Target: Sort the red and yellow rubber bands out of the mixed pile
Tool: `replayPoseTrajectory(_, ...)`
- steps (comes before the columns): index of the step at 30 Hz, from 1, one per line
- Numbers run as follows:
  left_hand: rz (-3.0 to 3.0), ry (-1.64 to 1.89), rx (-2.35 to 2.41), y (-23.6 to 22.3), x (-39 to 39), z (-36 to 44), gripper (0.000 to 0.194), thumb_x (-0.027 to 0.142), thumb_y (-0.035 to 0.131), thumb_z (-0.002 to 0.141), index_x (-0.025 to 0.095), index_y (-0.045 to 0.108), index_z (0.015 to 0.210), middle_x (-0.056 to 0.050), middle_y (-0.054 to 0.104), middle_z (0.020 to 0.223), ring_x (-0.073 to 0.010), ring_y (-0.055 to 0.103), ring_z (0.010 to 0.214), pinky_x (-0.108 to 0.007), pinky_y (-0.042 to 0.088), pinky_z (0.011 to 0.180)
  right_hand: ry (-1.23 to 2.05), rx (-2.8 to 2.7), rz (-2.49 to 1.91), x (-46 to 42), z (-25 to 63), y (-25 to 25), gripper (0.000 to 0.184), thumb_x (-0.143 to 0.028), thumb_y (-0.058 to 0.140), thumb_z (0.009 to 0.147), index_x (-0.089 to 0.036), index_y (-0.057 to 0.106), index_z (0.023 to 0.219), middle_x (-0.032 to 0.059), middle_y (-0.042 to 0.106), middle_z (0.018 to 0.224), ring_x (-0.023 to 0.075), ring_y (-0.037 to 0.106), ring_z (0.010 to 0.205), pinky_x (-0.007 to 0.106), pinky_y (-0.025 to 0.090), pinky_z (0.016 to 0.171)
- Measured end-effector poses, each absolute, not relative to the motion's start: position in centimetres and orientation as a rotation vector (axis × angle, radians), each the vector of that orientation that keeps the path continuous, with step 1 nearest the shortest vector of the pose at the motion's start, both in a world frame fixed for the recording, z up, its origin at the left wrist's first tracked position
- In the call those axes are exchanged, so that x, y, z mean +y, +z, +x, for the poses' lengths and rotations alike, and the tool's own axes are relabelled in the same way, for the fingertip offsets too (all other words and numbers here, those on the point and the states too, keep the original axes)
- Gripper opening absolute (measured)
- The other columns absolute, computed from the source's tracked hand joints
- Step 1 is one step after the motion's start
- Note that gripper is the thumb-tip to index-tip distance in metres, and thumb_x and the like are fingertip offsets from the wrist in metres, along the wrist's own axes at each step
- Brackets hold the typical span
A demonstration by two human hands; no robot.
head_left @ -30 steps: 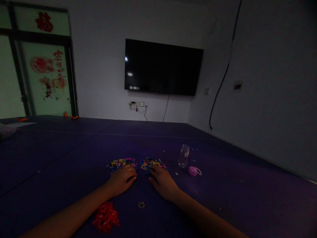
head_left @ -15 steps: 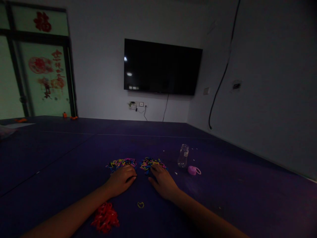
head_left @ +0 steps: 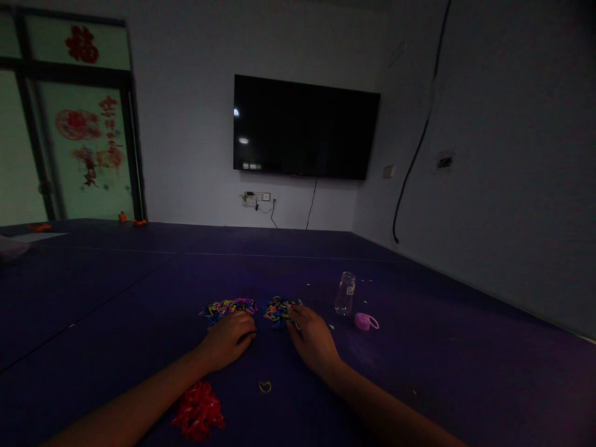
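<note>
Two loose piles of small multicoloured rubber bands lie side by side on the purple surface. My left hand (head_left: pixel 230 341) rests at the near edge of the left pile (head_left: pixel 228 305), its fingers curled and the thumb close to the index finger; whatever is between them is too dark to make out. At the right pile (head_left: pixel 278 310), my right hand (head_left: pixel 314 339) touches the right side with its fingers stretched and the thumb apart. A single yellow band (head_left: pixel 265 387) lies nearer me, between my forearms. Beside my left forearm is a heap of red bands (head_left: pixel 200 412).
Right of the piles stand a clear bottle (head_left: pixel 344 294) and a pink cap with a loop (head_left: pixel 363 321). Small white scraps are scattered near them. A wall with a television (head_left: pixel 305 127) rises behind the purple surface (head_left: pixel 419 372). Orange objects (head_left: pixel 139 222) lie at the far left edge.
My right hand has shifted slightly right over its pile, uncovering more of the bands. My left hand stays in nearly the same place.
</note>
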State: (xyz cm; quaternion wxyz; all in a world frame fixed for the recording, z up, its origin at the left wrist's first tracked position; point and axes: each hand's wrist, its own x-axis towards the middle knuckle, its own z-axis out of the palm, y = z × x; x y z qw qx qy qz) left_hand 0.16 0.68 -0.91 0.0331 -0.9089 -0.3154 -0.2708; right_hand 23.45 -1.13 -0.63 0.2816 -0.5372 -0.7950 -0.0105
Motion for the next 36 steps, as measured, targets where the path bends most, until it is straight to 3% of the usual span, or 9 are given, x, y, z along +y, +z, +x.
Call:
replayPoseTrajectory(10, -2.796, -0.837, -0.960, -0.81, 0.53, 0.15, 0.013, 0.013, 0.047, 0.086, 0.018, 0.059, 0.086, -0.005, 0.062, 0.085, -0.0194, 0.059, 0.083, -0.032, 0.046, 0.075, -0.050, -2.058, -1.560, -1.04, 23.70, -0.46, 0.033, -0.025, 0.040, 0.090, -0.014, 0.065, 0.110, 0.0120, 0.058, 0.124, 0.0248, 0.051, 0.118, 0.036, 0.039, 0.100)
replayPoseTrajectory(16, -2.802, -0.842, -0.930, -0.88, 0.62, 0.10, 0.015, 0.012, 0.047, 0.086, 0.018, 0.060, 0.087, -0.005, 0.063, 0.088, -0.0194, 0.059, 0.085, -0.032, 0.046, 0.077, -0.036, -2.099, -1.513, -1.14, 23.51, -0.59, 0.037, -0.023, 0.042, 0.089, -0.014, 0.059, 0.120, 0.0112, 0.051, 0.132, 0.0248, 0.043, 0.125, 0.038, 0.034, 0.104)
replayPoseTrajectory(22, -2.780, -0.873, -0.936, -1.09, 0.65, 0.12, 0.016, 0.013, 0.046, 0.086, 0.018, 0.061, 0.089, -0.005, 0.064, 0.087, -0.0197, 0.059, 0.085, -0.033, 0.046, 0.077, -0.016, -2.309, -1.368, -1.57, 23.25, -0.59, 0.040, -0.032, 0.044, 0.090, -0.017, 0.055, 0.125, 0.0090, 0.045, 0.139, 0.0251, 0.034, 0.131, 0.043, 0.026, 0.108)
replayPoseTrajectory(36, -2.791, -0.844, -0.955, -1.10, 0.69, 0.21, 0.014, 0.015, 0.047, 0.087, 0.018, 0.061, 0.088, -0.005, 0.064, 0.087, -0.0200, 0.059, 0.086, -0.034, 0.046, 0.079, 0.008, -2.328, -1.416, -1.62, 23.25, -0.53, 0.045, -0.040, 0.041, 0.091, -0.016, 0.053, 0.128, 0.0119, 0.046, 0.137, 0.0273, 0.034, 0.130, 0.045, 0.029, 0.106)
